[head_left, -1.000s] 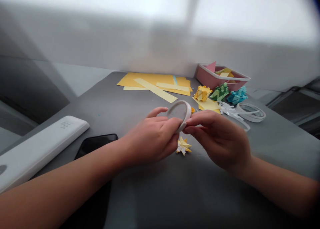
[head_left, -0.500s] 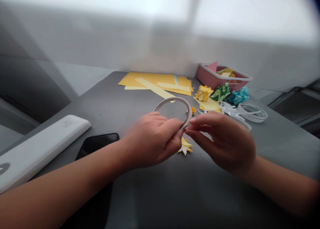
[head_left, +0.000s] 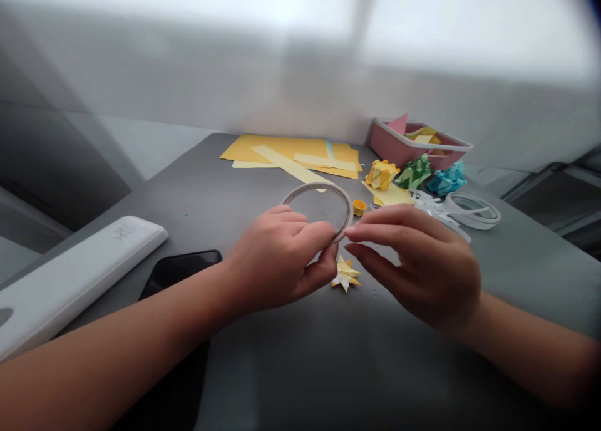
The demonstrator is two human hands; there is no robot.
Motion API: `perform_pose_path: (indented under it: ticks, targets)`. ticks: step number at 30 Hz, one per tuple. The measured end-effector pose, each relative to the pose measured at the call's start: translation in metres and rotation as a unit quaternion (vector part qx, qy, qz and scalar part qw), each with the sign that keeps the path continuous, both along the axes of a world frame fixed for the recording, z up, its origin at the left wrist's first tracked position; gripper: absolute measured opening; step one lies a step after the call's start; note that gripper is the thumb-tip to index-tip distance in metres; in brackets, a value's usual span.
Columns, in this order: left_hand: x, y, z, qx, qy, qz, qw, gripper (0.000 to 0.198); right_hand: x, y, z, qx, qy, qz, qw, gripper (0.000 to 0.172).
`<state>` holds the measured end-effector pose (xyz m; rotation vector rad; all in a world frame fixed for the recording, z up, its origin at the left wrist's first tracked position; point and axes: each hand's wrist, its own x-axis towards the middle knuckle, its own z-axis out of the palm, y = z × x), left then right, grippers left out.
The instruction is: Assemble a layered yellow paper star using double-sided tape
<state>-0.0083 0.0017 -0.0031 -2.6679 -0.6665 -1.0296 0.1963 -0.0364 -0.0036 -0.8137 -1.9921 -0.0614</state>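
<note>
My left hand (head_left: 286, 255) is closed around the lower part of a narrow roll of tape (head_left: 348, 205), whose ring stands up above the knuckles. At the roll's right edge, the fingertips of my right hand (head_left: 417, 262) touch or nearly touch it. The thumb of that hand sits a little below, with a small gap to the forefinger; nothing shows between them. Under the hands a folded yellow paper star (head_left: 346, 274) lies on the grey table (head_left: 300, 356). Just behind the roll is a small orange paper coil (head_left: 359, 207).
Yellow paper sheets (head_left: 263, 149) and strips lie at the back. A pink basket (head_left: 399, 146) of paper stands back right, by yellow (head_left: 382, 174), green (head_left: 414, 171) and blue (head_left: 447, 179) folded pieces. Another tape roll (head_left: 474, 212) lies right. A white device (head_left: 94, 268) and black phone (head_left: 183, 268) are left.
The tape roll and my left hand have shifted slightly left. The right hand's forefinger and thumb have parted a little at the roll's edge.
</note>
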Motion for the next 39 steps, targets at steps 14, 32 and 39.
perform_pose_path:
  ticks: [14, 32, 39]
  targets:
    - [0.002, -0.002, 0.0, 0.029, 0.003, -0.002, 1.0, 0.031, -0.002, 0.002, -0.004, -0.014, -0.051, 0.002, 0.999, 0.014]
    - [-0.019, 0.036, -0.008, -0.129, 0.115, 0.201, 0.964, 0.037, 0.013, 0.015, -0.013, -0.299, -0.169, -0.071, 0.937, 0.042]
    - [-0.022, 0.031, -0.013, -0.103, 0.153, 0.253, 0.95, 0.024, 0.006, 0.016, -0.019, -0.396, -0.098, 0.005, 0.913, 0.038]
